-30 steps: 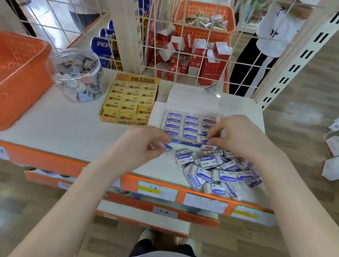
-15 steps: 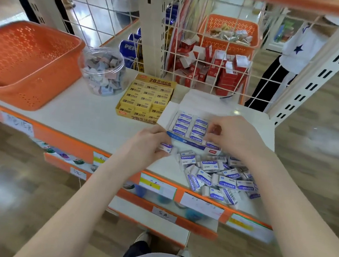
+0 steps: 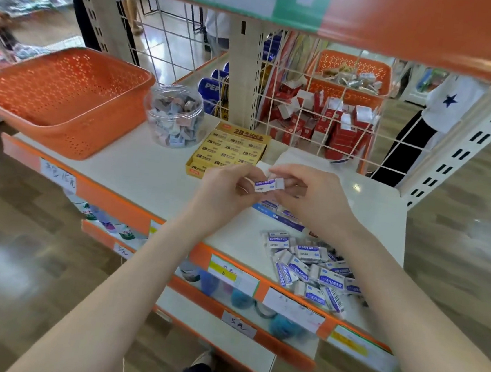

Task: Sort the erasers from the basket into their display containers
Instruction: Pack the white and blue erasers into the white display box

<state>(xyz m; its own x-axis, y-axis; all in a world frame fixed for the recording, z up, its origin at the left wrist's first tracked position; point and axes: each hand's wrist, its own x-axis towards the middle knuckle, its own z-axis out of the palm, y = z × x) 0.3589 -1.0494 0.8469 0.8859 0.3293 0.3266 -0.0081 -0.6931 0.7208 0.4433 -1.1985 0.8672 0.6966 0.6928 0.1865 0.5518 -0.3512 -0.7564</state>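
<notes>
You hold a single blue-and-white eraser [image 3: 268, 184] between both hands above the shelf [image 3: 148, 175]. Your left hand [image 3: 225, 191] pinches one end with curled fingers, and your right hand [image 3: 315, 202] grips the other. Beneath them the blue display box [image 3: 279, 216] lies mostly hidden. A loose pile of wrapped erasers [image 3: 308, 265] sits by the front edge toward the right corner. The orange basket [image 3: 62, 97] stands at the left end, with a clear jar [image 3: 174, 116] and a yellow 2B box [image 3: 229, 151] toward the back edge.

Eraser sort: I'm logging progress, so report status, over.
Both hands busy: left hand and right hand pinch one eraser above the blue display box. Loose eraser pile on the shelf beside. No obstruction seen.
</notes>
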